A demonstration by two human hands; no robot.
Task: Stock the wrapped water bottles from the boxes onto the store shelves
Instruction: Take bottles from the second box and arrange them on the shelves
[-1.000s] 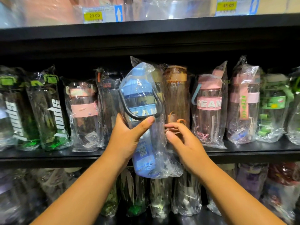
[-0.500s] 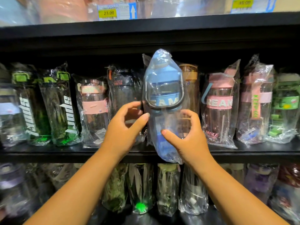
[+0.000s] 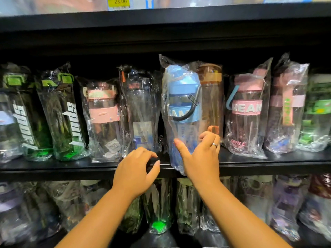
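A blue wrapped water bottle [image 3: 180, 108] with a black carry loop stands upright on the black middle shelf [image 3: 71, 169], between a dark clear bottle [image 3: 141, 113] and an orange bottle [image 3: 211, 97]. The bottom of its plastic bag hangs over the shelf's front edge. My right hand [image 3: 200, 158] holds the bottle's lower part, thumb at its front and curled fingers at its right side. My left hand [image 3: 136, 169] hovers at the shelf edge just left of the bottle, fingers loosely curled, holding nothing.
The middle shelf is packed with wrapped bottles: green sport ones [image 3: 59, 115] at left, a pink-banded one [image 3: 103, 113], and a pink DREAM one [image 3: 247, 111] at right. Several more fill the lower shelf [image 3: 157, 203]. A 23.00 price label [image 3: 120, 2] sits on the upper shelf.
The blue bottle went from in front of the shelf edge up and back into the row. My left hand let go of it and dropped to the shelf edge.
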